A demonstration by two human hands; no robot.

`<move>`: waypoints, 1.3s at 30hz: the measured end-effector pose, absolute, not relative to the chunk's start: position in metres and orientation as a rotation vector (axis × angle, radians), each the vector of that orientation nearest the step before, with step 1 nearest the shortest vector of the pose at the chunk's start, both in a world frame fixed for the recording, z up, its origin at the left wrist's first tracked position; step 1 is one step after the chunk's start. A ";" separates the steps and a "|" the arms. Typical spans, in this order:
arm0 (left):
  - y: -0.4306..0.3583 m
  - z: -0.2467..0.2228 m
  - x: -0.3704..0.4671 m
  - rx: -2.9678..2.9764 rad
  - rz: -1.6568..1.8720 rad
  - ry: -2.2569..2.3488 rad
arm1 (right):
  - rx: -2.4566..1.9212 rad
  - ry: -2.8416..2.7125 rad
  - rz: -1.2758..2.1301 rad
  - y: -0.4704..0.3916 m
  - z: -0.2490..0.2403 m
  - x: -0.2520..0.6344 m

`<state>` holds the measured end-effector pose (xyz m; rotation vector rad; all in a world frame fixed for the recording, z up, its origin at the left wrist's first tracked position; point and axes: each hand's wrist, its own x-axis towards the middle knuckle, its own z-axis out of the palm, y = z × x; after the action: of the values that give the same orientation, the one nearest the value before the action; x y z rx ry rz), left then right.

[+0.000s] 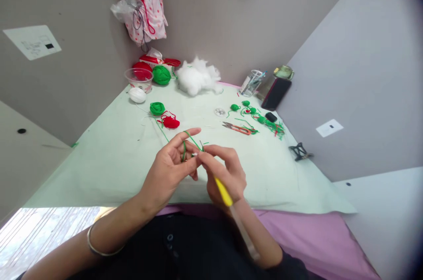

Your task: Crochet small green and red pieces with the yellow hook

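Green yarn (pixel 184 151) loops round the fingers of my left hand (pixel 172 161), whose index finger stretches out while the thumb pinches a small whitish and green piece (pixel 194 154). My right hand (pixel 226 172) grips a crochet hook (pixel 224 191) with a yellow and clear handle; its tip meets the yarn at my left fingertips. The strand runs back toward a green yarn ball (pixel 157 108) on the table. A small red yarn bundle (pixel 171 121) lies beside that ball. To the right are orange-handled thread snips (pixel 239 128).
A white stuffing heap (pixel 198 76), another green ball (pixel 161 75), a clear tub (pixel 139 80) and a white yarn ball (pixel 137 95) stand at the back. Small green balls (pixel 235 107), yarn scraps (pixel 276 128), a phone (pixel 276 94) and a cup of tools (pixel 253 83) lie rightward.
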<state>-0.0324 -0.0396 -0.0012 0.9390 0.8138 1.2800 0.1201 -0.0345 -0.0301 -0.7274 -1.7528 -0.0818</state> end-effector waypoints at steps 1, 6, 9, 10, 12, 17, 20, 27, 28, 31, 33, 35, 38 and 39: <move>-0.040 0.000 -0.032 0.913 1.256 0.803 | -0.728 -1.708 -0.006 -0.034 -0.029 0.120; -0.039 0.007 -0.034 0.869 1.253 0.764 | -0.690 -1.506 0.474 -0.030 -0.015 0.123; -0.038 0.008 -0.035 0.858 1.224 0.719 | -0.649 -1.411 0.714 -0.026 -0.013 0.122; -0.038 0.008 -0.035 0.846 1.202 0.706 | -0.635 -1.373 0.773 -0.025 -0.014 0.121; -0.038 0.007 -0.037 0.812 1.158 0.689 | -0.605 -1.297 0.868 -0.023 -0.016 0.120; -0.038 0.009 -0.038 0.795 1.140 0.690 | -0.606 -1.214 0.984 -0.022 -0.016 0.121; -0.038 0.010 -0.038 0.843 1.188 0.730 | -0.627 -1.281 0.938 -0.024 -0.013 0.124; -0.040 0.006 -0.038 1.057 1.306 0.887 | -0.650 -1.577 0.545 -0.034 -0.008 0.128; -0.041 0.006 -0.037 1.074 1.317 0.912 | -0.655 -1.627 0.472 -0.035 -0.010 0.128; -0.043 0.007 -0.034 1.073 1.364 0.942 | -0.677 -1.756 0.233 -0.038 -0.018 0.126; -0.043 0.007 -0.033 0.995 1.351 0.878 | -0.721 -1.792 0.025 -0.038 -0.025 0.123; -0.041 0.006 -0.034 0.849 1.247 0.770 | -0.741 -1.782 -0.094 -0.037 -0.029 0.121; -0.036 0.007 -0.038 0.663 1.111 0.674 | -0.707 -1.656 0.129 -0.034 -0.023 0.121; -0.035 0.007 -0.039 0.644 1.112 0.663 | -0.690 -1.579 0.259 -0.033 -0.019 0.121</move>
<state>-0.0393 -0.0345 0.0074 0.6442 0.6629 1.1119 0.1210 -0.0332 -0.0195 -0.6901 -1.5794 0.2586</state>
